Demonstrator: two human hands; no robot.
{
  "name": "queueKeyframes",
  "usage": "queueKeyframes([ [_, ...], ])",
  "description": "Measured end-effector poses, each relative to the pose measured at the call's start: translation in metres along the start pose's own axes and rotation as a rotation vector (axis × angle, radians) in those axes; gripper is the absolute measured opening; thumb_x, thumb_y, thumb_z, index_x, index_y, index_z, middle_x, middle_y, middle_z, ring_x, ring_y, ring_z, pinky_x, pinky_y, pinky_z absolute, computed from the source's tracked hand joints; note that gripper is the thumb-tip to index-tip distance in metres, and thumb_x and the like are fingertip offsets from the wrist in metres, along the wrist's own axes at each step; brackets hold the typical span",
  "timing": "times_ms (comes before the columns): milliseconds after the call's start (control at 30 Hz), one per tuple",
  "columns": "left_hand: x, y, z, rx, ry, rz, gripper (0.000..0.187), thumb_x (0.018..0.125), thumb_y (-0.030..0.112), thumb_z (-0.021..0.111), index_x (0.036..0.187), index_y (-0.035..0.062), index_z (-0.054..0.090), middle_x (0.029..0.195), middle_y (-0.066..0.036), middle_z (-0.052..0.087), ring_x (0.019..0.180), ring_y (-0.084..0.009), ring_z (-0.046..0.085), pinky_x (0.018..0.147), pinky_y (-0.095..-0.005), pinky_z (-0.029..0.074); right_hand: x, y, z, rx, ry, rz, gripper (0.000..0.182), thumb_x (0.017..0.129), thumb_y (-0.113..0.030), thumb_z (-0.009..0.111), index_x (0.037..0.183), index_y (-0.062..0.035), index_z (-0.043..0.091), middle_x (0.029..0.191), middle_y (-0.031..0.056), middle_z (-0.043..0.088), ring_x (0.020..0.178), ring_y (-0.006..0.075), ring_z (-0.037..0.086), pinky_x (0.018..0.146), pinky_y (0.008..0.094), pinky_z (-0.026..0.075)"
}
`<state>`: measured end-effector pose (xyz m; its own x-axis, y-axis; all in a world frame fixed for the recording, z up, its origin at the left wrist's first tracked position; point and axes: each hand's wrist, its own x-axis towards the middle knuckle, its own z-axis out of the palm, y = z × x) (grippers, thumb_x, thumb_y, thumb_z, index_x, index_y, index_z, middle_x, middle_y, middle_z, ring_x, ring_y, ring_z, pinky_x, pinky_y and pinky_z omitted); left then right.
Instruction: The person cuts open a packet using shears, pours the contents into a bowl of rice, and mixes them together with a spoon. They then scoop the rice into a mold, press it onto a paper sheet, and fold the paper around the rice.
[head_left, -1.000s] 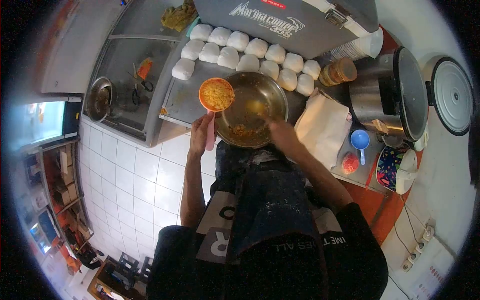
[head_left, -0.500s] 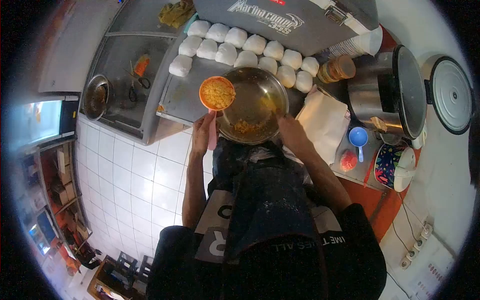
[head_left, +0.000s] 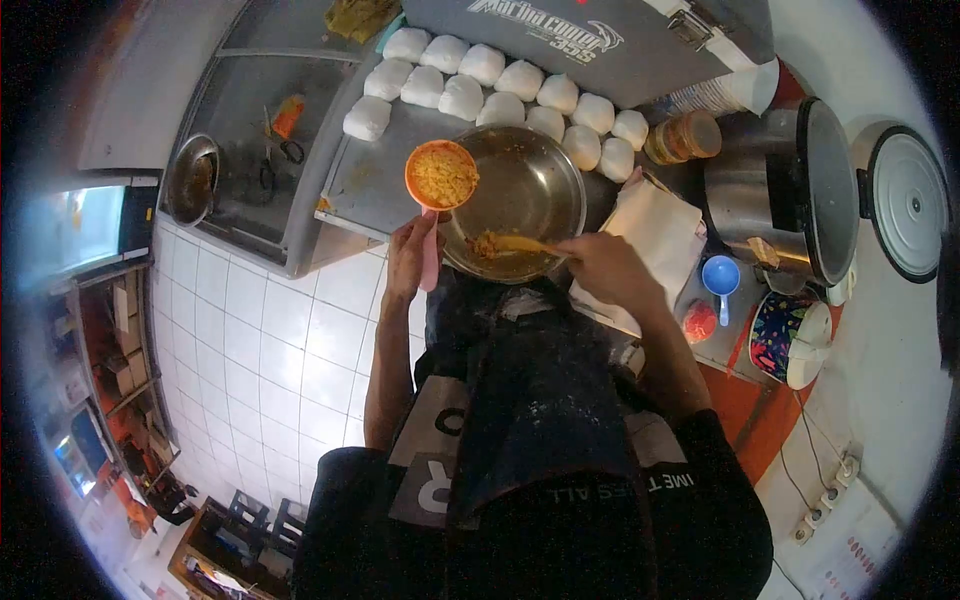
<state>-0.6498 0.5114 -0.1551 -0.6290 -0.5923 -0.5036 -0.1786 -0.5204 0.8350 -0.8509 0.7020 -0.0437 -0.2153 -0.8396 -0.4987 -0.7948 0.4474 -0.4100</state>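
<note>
My left hand (head_left: 408, 256) is closed round the pink handle of an orange measuring scoop (head_left: 441, 175), which is heaped with yellow crumbly food. The scoop is held over the left rim of a wide steel bowl (head_left: 540, 185). From the right, my right hand (head_left: 612, 268) grips the handle of a yellow spatula (head_left: 522, 244). Its blade lies inside the bowl near the bottom edge, against a small heap of orange-yellow crumbs (head_left: 486, 245). Whether the blade is a spoon or flat cannot be made out.
Rows of white dough balls (head_left: 462, 97) stand on the metal counter (head_left: 370, 190) behind the bowl. To the right are paper sheets (head_left: 645, 245), a spice jar (head_left: 685, 137), a blue scoop (head_left: 720, 274) and a large steel pot (head_left: 765, 190). Scissors (head_left: 268, 160) lie at left.
The spatula has come down from the bowl's right side to the crumbs near its lower edge, and my right hand has turned with it. The scoop stays nearly where it was.
</note>
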Motion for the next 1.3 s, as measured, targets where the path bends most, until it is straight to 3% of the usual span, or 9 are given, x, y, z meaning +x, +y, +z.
queueKeyframes([
  [67,0.000,0.000,-0.001,0.059,0.007,-0.024,0.043,0.097,0.040,0.052,0.100,-0.0004,0.068,0.066,0.001,0.054,0.056,-0.0080,0.050,0.052,-0.0221,0.038,-0.019,-0.019,-0.028,0.149,-0.142,0.089,0.036,0.084,-0.016,0.057,0.119,-0.0176,0.066,0.094,0.0177,0.068,0.087,0.0356,0.065,0.080,0.0454,0.052],
  [200,0.002,0.002,0.002,0.107,0.025,0.001,0.045,0.097,0.042,0.052,0.100,-0.0003,0.068,0.070,-0.001,0.055,0.059,-0.0091,0.051,0.054,-0.0228,0.039,0.022,0.011,0.064,0.124,0.022,-0.053,0.039,0.084,-0.014,0.056,0.122,-0.0164,0.064,0.094,0.0206,0.067,0.089,0.0368,0.065,0.084,0.0442,0.050],
  [333,-0.001,-0.003,-0.005,0.093,0.009,-0.012,0.044,0.097,0.041,0.052,0.102,0.0001,0.067,0.072,-0.002,0.057,0.063,-0.0096,0.052,0.059,-0.0235,0.040,-0.009,-0.014,0.022,0.399,0.038,0.033,0.037,0.085,-0.013,0.054,0.122,-0.0101,0.062,0.101,0.0227,0.066,0.093,0.0384,0.064,0.086,0.0451,0.050],
  [467,0.000,0.003,0.004,0.017,0.006,0.043,0.034,0.097,0.036,0.054,0.088,0.0042,0.062,0.062,0.000,0.054,0.047,-0.0089,0.048,0.043,-0.0244,0.037,0.001,-0.009,0.062,0.307,0.112,-0.060,0.038,0.086,-0.014,0.054,0.122,-0.0118,0.062,0.102,0.0224,0.066,0.091,0.0379,0.065,0.085,0.0450,0.050],
  [633,0.001,-0.004,0.002,0.035,0.027,0.059,0.033,0.097,0.035,0.053,0.089,0.0042,0.061,0.061,0.000,0.053,0.047,-0.0089,0.048,0.043,-0.0241,0.038,-0.032,-0.007,0.000,0.238,-0.009,0.151,0.037,0.086,-0.019,0.056,0.122,-0.0162,0.064,0.103,0.0196,0.067,0.092,0.0366,0.065,0.086,0.0431,0.050],
  [800,0.003,-0.001,0.003,0.051,0.029,0.036,0.033,0.097,0.035,0.053,0.088,0.0047,0.061,0.063,0.000,0.053,0.049,-0.0087,0.049,0.045,-0.0236,0.039,-0.010,0.036,0.040,0.134,-0.115,0.039,0.036,0.085,-0.021,0.058,0.120,-0.0163,0.065,0.104,0.0174,0.068,0.092,0.0344,0.065,0.084,0.0422,0.051],
  [933,-0.001,-0.003,-0.004,0.062,-0.034,-0.030,0.041,0.097,0.039,0.053,0.101,0.0010,0.068,0.068,0.000,0.054,0.058,-0.0078,0.050,0.053,-0.0222,0.038,-0.029,0.016,-0.012,0.355,-0.120,0.129,0.034,0.086,-0.026,0.061,0.118,-0.0186,0.066,0.107,0.0139,0.068,0.097,0.0367,0.064,0.088,0.0448,0.051],
  [1200,0.005,0.000,0.000,-0.001,-0.047,0.025,0.038,0.097,0.037,0.053,0.098,0.0008,0.067,0.067,0.001,0.054,0.055,-0.0077,0.050,0.050,-0.0223,0.037,0.023,0.041,0.040,0.045,0.012,0.270,0.033,0.087,-0.020,0.057,0.118,-0.0149,0.066,0.103,0.0183,0.067,0.095,0.0357,0.064,0.082,0.0450,0.051],
  [1300,0.001,0.000,0.001,0.016,-0.020,0.038,0.037,0.097,0.035,0.053,0.098,0.0009,0.066,0.067,0.001,0.054,0.054,-0.0075,0.049,0.049,-0.0220,0.037,0.032,0.032,0.053,0.193,0.310,0.196,0.038,0.086,-0.015,0.057,0.123,-0.0141,0.062,0.102,0.0206,0.066,0.095,0.0379,0.062,0.082,0.0479,0.050],
])
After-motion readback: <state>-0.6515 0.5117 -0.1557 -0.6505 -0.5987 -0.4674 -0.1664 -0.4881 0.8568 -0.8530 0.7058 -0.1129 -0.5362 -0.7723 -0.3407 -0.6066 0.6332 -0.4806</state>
